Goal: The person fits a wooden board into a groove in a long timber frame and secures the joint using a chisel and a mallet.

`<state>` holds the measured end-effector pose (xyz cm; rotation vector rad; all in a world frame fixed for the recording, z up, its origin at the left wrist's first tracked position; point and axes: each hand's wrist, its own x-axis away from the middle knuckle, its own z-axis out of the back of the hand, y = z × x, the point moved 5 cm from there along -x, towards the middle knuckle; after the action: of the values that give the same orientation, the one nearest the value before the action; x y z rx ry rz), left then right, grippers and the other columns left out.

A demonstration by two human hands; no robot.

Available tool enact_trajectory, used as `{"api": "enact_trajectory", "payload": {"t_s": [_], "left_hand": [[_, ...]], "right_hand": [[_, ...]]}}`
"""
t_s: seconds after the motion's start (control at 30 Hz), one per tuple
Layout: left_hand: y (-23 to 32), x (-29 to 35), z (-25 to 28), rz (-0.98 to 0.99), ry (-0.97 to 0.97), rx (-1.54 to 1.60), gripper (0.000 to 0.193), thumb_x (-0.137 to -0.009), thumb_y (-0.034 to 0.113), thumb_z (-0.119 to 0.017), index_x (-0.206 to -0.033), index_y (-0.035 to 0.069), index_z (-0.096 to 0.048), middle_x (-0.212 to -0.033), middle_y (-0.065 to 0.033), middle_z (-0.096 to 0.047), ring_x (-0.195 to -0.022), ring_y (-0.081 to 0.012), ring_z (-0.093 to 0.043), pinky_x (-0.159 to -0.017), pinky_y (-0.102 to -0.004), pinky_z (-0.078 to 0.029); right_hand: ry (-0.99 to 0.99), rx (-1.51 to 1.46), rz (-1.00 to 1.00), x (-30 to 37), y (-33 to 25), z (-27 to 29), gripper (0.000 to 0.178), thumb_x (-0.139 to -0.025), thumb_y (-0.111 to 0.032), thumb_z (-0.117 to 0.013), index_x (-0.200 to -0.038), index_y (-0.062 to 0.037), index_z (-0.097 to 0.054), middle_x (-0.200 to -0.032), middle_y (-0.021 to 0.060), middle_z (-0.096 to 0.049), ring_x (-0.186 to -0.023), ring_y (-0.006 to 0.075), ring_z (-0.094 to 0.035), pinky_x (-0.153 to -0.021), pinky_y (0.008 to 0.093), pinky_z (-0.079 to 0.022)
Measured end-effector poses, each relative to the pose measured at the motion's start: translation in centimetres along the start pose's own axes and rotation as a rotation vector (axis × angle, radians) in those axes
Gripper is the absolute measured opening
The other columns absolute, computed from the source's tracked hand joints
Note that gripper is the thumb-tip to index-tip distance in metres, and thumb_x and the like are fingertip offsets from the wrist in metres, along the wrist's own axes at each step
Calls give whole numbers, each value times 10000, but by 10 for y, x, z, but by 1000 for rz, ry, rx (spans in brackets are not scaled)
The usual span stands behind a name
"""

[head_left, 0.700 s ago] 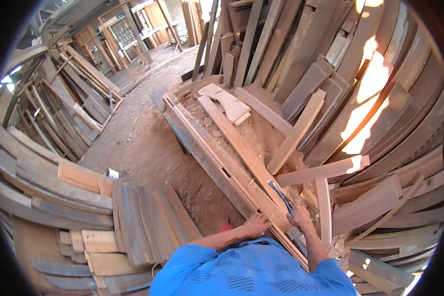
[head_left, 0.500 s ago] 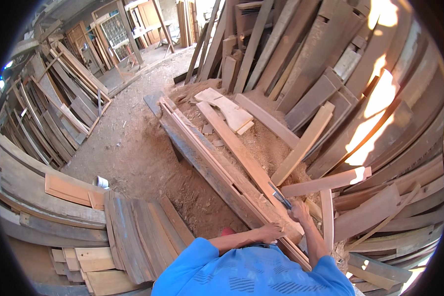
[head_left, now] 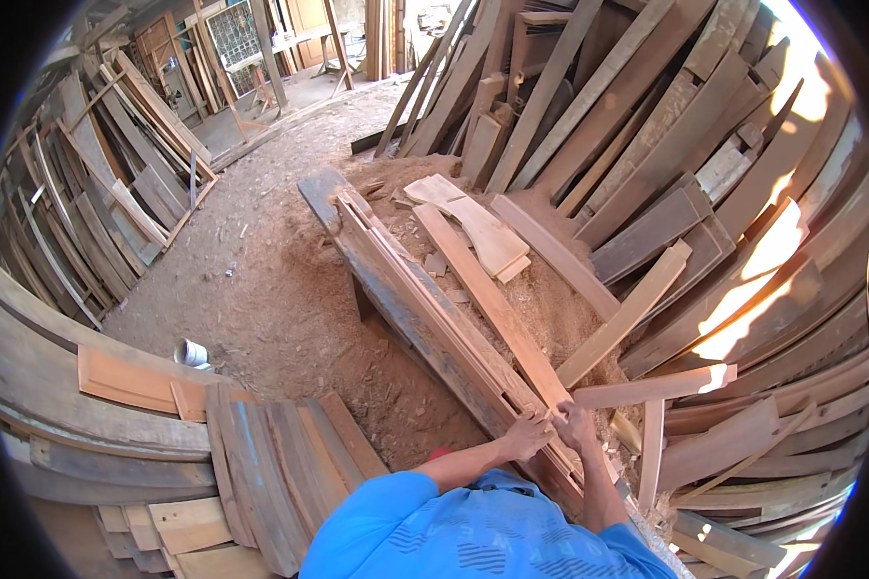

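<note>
A long, reddish, grooved timber (head_left: 425, 307) lies along a dark bench plank (head_left: 321, 191). At its near end my left hand (head_left: 524, 437) presses down beside a slot, fingers bent and closed. What they hold, if anything, is hidden. Close by on the right, my right hand (head_left: 576, 427) is closed by the near end of a smooth plank (head_left: 488, 297); whatever is in its fingers does not show. The two hands almost touch, with the fingertips toward each other.
Pale cut boards (head_left: 473, 230) lie on sawdust beyond the bench. Leaning planks (head_left: 637, 125) crowd the right side. Stacked boards (head_left: 280, 473) stand at the near left, with a white can (head_left: 191, 353) behind them. A loose batten (head_left: 628, 314) slants on the right.
My right hand has moved up and left toward my left hand, and the blue-grey metal tool in it no longer shows. My left hand has shifted forward along the timber. The view has turned slightly.
</note>
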<state>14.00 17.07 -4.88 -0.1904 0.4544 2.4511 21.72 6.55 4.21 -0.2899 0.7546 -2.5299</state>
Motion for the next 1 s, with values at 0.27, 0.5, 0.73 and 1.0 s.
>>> {"api": "enact_trajectory", "payload": {"t_s": [0.27, 0.5, 0.73, 1.0], "left_hand": [[6, -25, 6, 166, -370, 18, 628, -777, 201, -749, -1358, 58, -559, -1330, -178, -596, -1347, -365, -470, -1099, -567, -353], [24, -48, -39, -158, -640, -9, 674, -699, 248, -841, -1299, 91, -577, -1219, -191, -652, -1152, -363, -633, -896, -489, -541], [58, -71, -40, -165, -720, 74, 635, -675, 267, -864, -1234, 106, -609, -1141, -189, -683, -1082, -372, -659, -873, -505, -556], [38, -117, -77, -526, -1001, 37, 763, -645, 686, -799, -1062, 56, -692, -996, -209, -704, -946, -408, -669, -828, -516, -537]], "right_hand": [[81, -104, -356, 79, 65, 36, 416, -847, -244, -694, -1170, 19, -696, -1154, 248, -704, -1045, 386, -692, -943, 455, -528], [367, -184, -521, 187, 92, 63, 338, -850, -216, -702, -1093, 19, -706, -996, 217, -733, -936, 326, -725, -857, 401, -561], [597, -337, -827, 308, 112, 45, 314, -844, -135, -682, -1093, 56, -703, -984, 235, -734, -916, 324, -728, -867, 406, -558], [973, -928, -1222, 338, 91, -78, 315, -938, -257, -664, -1074, 19, -727, -869, 38, -688, -695, 106, -613, -590, 265, -502]]}}
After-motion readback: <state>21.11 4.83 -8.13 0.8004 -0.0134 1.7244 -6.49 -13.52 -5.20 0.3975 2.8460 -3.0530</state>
